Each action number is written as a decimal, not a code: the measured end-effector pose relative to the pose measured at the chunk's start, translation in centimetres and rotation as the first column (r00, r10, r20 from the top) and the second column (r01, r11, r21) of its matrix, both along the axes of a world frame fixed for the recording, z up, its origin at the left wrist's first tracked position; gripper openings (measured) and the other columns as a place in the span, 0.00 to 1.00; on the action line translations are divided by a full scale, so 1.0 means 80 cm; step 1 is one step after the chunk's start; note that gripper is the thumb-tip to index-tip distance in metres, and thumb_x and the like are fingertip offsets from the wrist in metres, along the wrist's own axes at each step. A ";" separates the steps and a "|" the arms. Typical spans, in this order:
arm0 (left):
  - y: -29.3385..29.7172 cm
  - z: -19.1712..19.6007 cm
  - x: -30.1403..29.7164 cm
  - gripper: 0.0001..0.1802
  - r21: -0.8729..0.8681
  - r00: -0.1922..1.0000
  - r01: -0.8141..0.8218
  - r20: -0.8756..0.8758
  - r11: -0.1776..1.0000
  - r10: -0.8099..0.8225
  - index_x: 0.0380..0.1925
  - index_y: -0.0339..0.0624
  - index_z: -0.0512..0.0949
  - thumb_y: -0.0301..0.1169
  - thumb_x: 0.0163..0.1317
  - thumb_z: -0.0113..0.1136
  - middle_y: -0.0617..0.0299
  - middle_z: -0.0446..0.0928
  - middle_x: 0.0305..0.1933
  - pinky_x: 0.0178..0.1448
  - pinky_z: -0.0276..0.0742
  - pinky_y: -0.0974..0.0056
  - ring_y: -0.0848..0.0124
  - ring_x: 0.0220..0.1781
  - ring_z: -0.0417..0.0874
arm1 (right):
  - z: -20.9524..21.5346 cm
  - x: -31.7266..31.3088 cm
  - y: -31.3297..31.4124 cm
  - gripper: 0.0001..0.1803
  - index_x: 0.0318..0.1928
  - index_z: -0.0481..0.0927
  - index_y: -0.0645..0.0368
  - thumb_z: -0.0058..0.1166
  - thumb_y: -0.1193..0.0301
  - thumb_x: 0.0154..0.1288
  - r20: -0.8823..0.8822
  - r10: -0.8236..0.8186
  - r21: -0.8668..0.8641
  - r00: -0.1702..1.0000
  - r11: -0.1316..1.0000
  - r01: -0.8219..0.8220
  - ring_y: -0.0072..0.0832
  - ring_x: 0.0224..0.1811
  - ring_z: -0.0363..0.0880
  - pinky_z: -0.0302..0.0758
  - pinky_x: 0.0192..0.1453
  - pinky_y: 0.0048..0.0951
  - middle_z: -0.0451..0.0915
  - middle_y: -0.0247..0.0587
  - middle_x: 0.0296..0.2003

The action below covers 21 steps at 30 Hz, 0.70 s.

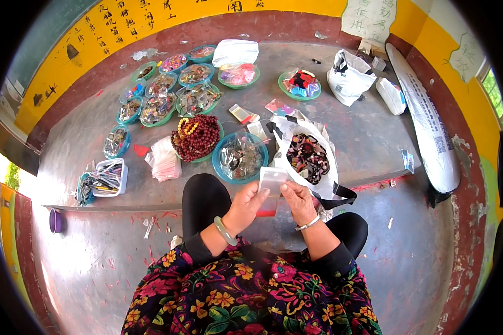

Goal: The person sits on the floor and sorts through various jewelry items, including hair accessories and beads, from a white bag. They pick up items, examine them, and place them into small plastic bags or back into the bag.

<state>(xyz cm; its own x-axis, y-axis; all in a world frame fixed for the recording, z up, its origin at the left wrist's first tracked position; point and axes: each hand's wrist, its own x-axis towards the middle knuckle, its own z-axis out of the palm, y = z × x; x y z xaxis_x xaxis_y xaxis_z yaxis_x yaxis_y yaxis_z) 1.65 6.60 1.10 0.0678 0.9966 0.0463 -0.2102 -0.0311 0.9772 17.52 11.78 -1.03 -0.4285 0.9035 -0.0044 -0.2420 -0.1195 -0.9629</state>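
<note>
A clear plastic packet (272, 180) with a red lower edge is held up over my lap. On its left side my left hand (243, 209) grips it with the thumb on the front. From the other side my right hand (299, 202) pinches it. Just beyond the hands stands a blue bowl (217, 165) of small clear-wrapped pieces. To the right, a white bag (283, 146) gapes over a heap of dark beaded hair ties (307, 159). Dark red bead strings (194, 140) with a few yellow beads fill a green bowl at the left.
A stack of clear pink-edged packets (165, 160) lies left of the bowls. Several bowls of small goods (160, 106) stand farther back. A white basket of pens (123, 187) sits at the platform's left edge. White bags (349, 78) and a long silver roll (425, 117) are at the right.
</note>
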 end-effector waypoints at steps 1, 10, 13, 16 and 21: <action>0.001 -0.001 0.001 0.12 -0.026 1.000 -0.006 0.018 1.000 0.006 0.46 0.33 0.70 0.26 0.65 0.46 0.65 0.75 0.42 0.50 0.69 0.72 0.81 0.43 0.72 | -0.002 0.000 0.000 0.15 0.40 0.78 0.66 0.53 0.65 0.63 0.013 -0.034 0.015 0.999 0.999 0.034 0.14 0.31 0.69 0.66 0.36 0.17 0.77 0.31 0.31; -0.001 -0.026 -0.004 0.12 -0.154 0.986 0.011 0.164 0.988 0.014 0.46 0.33 0.71 0.26 0.63 0.49 0.65 0.75 0.42 0.49 0.69 0.71 0.80 0.42 0.74 | -0.009 -0.010 0.013 0.09 0.25 0.76 0.60 0.59 0.69 0.57 0.116 -0.179 0.067 0.977 0.983 0.172 0.10 0.20 0.65 0.59 0.22 0.13 0.73 0.24 0.19; -0.004 -0.036 -0.005 0.12 -0.161 0.984 -0.009 0.172 0.987 0.037 0.45 0.32 0.72 0.25 0.62 0.50 0.65 0.76 0.42 0.49 0.69 0.72 0.80 0.41 0.74 | -0.020 -0.013 0.013 0.09 0.24 0.76 0.61 0.58 0.71 0.58 0.140 -0.169 0.094 0.976 0.983 0.157 0.10 0.20 0.63 0.59 0.23 0.14 0.72 0.24 0.19; -0.005 -0.043 -0.008 0.12 -0.165 0.987 -0.022 0.152 0.986 0.048 0.44 0.32 0.72 0.24 0.62 0.50 0.65 0.76 0.41 0.48 0.69 0.72 0.81 0.41 0.74 | -0.021 -0.013 0.011 0.08 0.26 0.76 0.63 0.57 0.73 0.58 0.156 -0.156 0.092 0.975 0.986 0.143 0.11 0.22 0.63 0.61 0.25 0.15 0.72 0.25 0.20; -0.007 -0.042 -0.011 0.11 -0.202 0.977 -0.033 0.201 0.979 0.075 0.44 0.33 0.73 0.24 0.61 0.51 0.65 0.76 0.41 0.48 0.69 0.72 0.81 0.41 0.74 | -0.024 -0.018 0.010 0.09 0.24 0.76 0.65 0.59 0.72 0.56 0.251 -0.199 0.195 0.947 0.969 0.152 0.12 0.22 0.65 0.63 0.25 0.17 0.73 0.28 0.20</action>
<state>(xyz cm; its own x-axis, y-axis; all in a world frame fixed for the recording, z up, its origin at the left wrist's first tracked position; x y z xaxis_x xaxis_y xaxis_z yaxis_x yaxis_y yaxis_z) 0.75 6.02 -2.28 0.0235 0.9893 -0.1438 -0.4111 0.1407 0.9007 16.07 12.57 -2.97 -0.2676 0.9614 0.0646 0.0239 0.0736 -0.9970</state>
